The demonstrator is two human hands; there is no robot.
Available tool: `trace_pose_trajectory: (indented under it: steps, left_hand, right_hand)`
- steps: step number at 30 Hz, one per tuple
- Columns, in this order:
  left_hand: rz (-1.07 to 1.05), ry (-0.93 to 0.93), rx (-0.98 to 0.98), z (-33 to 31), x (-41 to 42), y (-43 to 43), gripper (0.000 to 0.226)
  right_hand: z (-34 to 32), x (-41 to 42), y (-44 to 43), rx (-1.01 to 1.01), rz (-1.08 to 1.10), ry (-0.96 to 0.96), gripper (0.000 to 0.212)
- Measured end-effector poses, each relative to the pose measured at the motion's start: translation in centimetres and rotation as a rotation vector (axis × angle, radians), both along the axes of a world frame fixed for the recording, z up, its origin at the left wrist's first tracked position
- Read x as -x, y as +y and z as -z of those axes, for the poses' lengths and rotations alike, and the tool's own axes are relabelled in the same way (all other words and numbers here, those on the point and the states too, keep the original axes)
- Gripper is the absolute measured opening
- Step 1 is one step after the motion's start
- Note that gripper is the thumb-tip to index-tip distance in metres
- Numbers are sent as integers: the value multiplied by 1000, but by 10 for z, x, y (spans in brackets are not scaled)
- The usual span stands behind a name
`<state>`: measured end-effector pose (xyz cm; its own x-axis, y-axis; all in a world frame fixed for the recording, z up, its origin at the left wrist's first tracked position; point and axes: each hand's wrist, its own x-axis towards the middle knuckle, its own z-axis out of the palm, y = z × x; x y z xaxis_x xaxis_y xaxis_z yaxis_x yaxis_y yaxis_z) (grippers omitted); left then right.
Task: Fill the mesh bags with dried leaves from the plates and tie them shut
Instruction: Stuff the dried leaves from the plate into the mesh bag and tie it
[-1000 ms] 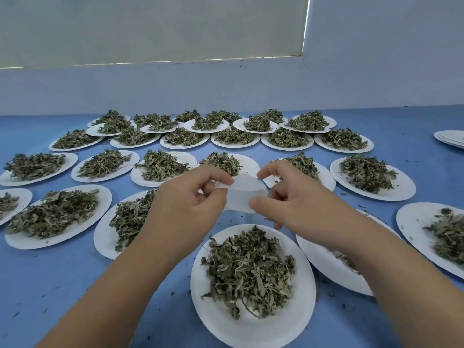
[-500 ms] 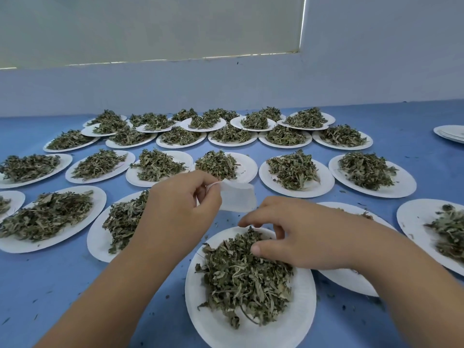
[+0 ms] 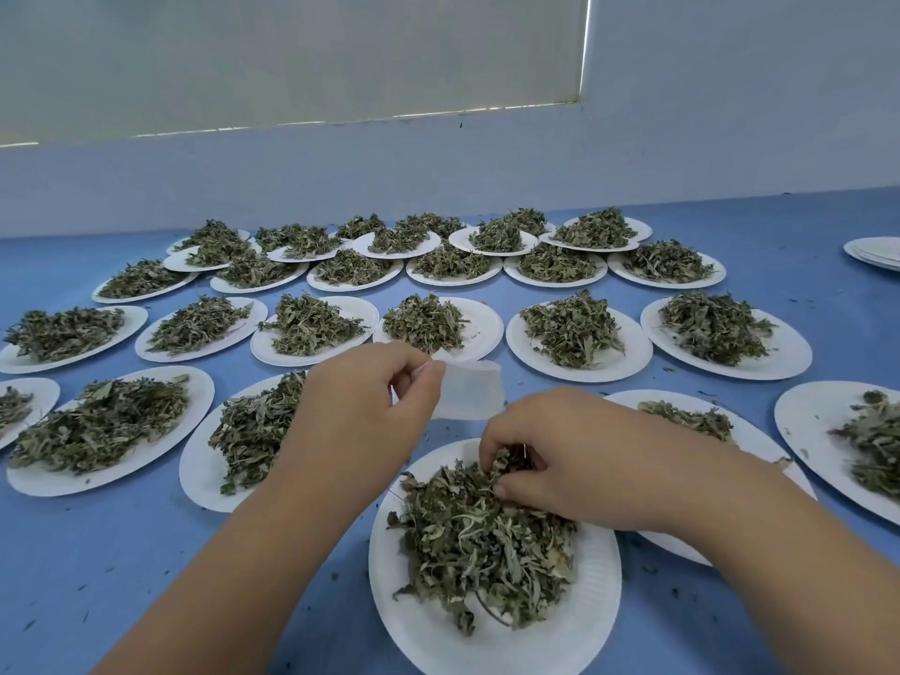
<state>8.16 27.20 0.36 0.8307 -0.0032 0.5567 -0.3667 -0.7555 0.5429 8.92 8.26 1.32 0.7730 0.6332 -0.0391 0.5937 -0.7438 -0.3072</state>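
Item: mesh bag point(image 3: 470, 389), apparently empty, just beyond the nearest paper plate point(image 3: 589, 601), rim pinched by left hand point(image 3: 360, 406). Right hand point(image 3: 560, 450): fingers curled round dried leaves point(image 3: 482, 543) on that plate. Method: small pinches, with the bag mouth spread above the plate.

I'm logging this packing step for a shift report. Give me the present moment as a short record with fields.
left hand: pinches the small white mesh bag by its top edge
right hand: fingers curled into the dried green leaves on the nearest round white paper plate
bag contents: no leaves visible inside
surface: blue table with rows of more leaf-heaped plates
far right: stack of empty white plates
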Motion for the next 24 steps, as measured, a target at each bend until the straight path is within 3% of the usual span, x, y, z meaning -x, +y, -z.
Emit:
trace_pose_trajectory:
  steps: [4, 12, 16, 24]
  left_hand:
    - [5, -6, -5, 1, 0, 2, 18]
    - [57, -12, -27, 3, 1, -1, 12]
    - [73, -27, -40, 4, 0, -1, 12]
    - [117, -10, -22, 5, 3, -7, 11]
  right_hand:
    - [-4, 2, -2, -60, 21, 12, 15]
    - [-27, 9, -13, -418, 56, 60, 5]
    - [-32, 13, -12, -552, 126, -25, 4]
    - [-18, 17, 9, -417, 298, -314, 6]
